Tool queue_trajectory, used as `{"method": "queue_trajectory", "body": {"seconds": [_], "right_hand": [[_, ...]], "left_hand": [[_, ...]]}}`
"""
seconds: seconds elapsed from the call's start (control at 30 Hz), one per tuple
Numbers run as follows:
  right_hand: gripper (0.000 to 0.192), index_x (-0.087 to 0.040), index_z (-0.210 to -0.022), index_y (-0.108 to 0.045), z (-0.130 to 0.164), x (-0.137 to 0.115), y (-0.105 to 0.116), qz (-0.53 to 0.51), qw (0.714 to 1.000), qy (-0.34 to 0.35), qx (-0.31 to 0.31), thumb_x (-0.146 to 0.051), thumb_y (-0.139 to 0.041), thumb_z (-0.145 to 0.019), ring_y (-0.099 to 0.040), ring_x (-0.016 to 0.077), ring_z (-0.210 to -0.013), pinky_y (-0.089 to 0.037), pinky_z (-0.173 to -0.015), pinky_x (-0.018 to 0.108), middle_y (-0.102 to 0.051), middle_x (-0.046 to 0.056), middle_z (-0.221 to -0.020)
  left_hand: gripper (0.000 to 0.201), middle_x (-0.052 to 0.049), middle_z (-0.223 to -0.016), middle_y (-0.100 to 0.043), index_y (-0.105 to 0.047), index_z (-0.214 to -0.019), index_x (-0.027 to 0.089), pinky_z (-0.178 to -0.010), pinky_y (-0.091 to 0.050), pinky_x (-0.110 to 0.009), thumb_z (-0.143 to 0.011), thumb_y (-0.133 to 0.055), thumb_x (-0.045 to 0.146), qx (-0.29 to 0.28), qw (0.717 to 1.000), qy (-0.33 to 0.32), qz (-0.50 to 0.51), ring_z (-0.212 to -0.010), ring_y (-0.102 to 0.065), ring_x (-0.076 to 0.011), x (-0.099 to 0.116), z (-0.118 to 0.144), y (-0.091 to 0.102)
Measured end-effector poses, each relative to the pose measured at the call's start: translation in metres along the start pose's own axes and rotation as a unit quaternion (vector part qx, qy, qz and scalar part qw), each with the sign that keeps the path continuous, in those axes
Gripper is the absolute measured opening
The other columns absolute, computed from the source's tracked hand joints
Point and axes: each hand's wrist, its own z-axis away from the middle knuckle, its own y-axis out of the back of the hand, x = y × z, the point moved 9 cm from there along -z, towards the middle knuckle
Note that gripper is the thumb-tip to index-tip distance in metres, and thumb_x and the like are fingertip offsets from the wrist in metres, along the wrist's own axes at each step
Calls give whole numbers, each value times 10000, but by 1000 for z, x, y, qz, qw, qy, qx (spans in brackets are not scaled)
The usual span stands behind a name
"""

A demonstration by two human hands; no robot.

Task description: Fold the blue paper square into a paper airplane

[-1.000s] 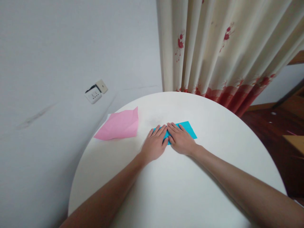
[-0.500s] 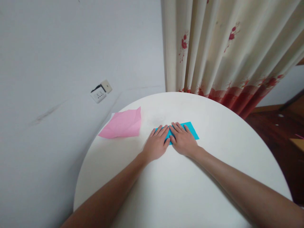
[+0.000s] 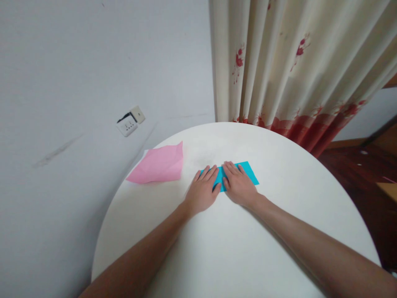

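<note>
The head camera looks down at a round white table (image 3: 235, 248). Two bare arms reach out over it from the bottom of the picture.

A blue paper (image 3: 249, 171) lies flat on the table, near the far side and about in the middle. It is a long, thin strip that looks folded. Both hands rest on top of it.

The left hand (image 3: 202, 192) lies flat with the palm down. Its fingers (image 3: 207, 173) are stretched out and close together, not gripping anything. They press on the left end of the blue paper. Only a tiny bit of blue shows past the fingertips on that side.

The right hand (image 3: 239, 185) is flat too, palm down, with the fingers straight and a little spread. It grips nothing and just presses on the middle of the blue paper. The right end of the paper sticks out past this hand and lies bare on the table.

The two hands sit side by side, very close. A thin slice of blue shows between them.

A pink paper (image 3: 158, 167) lies on the table to the left, well apart from the hands. It is a bit crumpled and reaches the table's edge.

Behind the table is a white wall (image 3: 93, 74) with a small socket (image 3: 130, 121) on it. A cream curtain (image 3: 294, 62) with red flowers hangs on the right. A dark wooden floor (image 3: 356, 165) shows beside it.
</note>
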Motion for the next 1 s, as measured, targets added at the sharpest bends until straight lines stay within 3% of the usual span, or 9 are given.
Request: {"method": "queue_trajectory", "body": {"seconds": [0.1, 0.37, 0.47, 0.63, 0.73, 0.83, 0.9, 1.0], "right_hand": [[586, -58, -1557, -357, 2, -13, -4, -14, 998, 59, -32, -272, -314, -1013, -231, 247, -1535, -155, -1248, 469, -311, 124, -1641], [605, -106, -1574, -338, 2, -4, -3, 8, 1000, 0, -26, -376, -308, -1033, -208, 253, -1541, -147, -1242, 507, -275, 104, -1657], [650, -83, -1579, -309, 1, 16, -1, 21, 998, -47, -28, -447, -293, -1041, -203, 260, -1542, -148, -1238, 512, -258, 127, -1659], [665, -49, -1580, -268, 2, 70, 6, 41, 985, -165, -31, -455, -257, -1053, -176, 292, -1547, -158, -1215, 580, -216, 184, -1662], [649, -13, -1570, -266, 2, 83, 11, 41, 979, -200, -26, -412, -234, -1060, -178, 313, -1544, -179, -1203, 603, -210, 210, -1657], [624, 4, -1574, -244, 1, 64, 22, 49, 983, -175, 27, -346, -203, -1059, -146, 313, -1551, -153, -1209, 613, -184, 203, -1665], [601, -20, -1583, -244, -1, 33, 23, 46, 994, -90, 46, -297, -194, -1053, -111, 271, -1560, -123, -1231, 573, -175, 164, -1675], [590, -53, -1581, -290, 2, -7, 10, 11, 1000, 20, 3, -272, -235, -1036, -140, 243, -1557, -144, -1244, 513, -211, 128, -1671]], "left_hand": [[554, -51, -1638, -327, -344, -1565, 182, -1237, -243, -517, -1046, -345, 375, -4, 1000, -4, 0, -1533, -253, -268, 1, 0, 0], [547, -60, -1648, -303, -351, -1561, 203, -1233, -243, -507, -1044, -344, 381, 2, 1000, -5, -5, -1532, -257, -269, -1, 0, -2], [543, -66, -1650, -299, -357, -1556, 206, -1229, -247, -508, -1045, -347, 389, 4, 1000, -7, -7, -1532, -256, -272, -1, 0, -2], [546, -68, -1651, -293, -343, -1560, 206, -1226, -252, -512, -1046, -359, 390, 0, 1000, -8, -8, -1533, -253, -274, -3, 0, -2], [545, -67, -1650, -295, -349, -1558, 196, -1227, -250, -518, -1049, -357, 390, -2, 1000, -7, -8, -1532, -256, -277, -3, 0, -3], [546, -64, -1649, -296, -354, -1556, 189, -1231, -242, -517, -1051, -347, 397, 2, 1000, -7, -8, -1530, -261, -276, -2, 0, -3], [546, -63, -1645, -307, -358, -1555, 194, -1231, -242, -516, -1051, -341, 404, 6, 1000, -9, -7, -1528, -267, -276, -1, 0, -3], [544, -65, -1640, -321, -365, -1553, 187, -1232, -242, -510, -1047, -343, 384, 7, 1000, -11, -12, -1526, -270, -277, -1, 0, -3]]}}
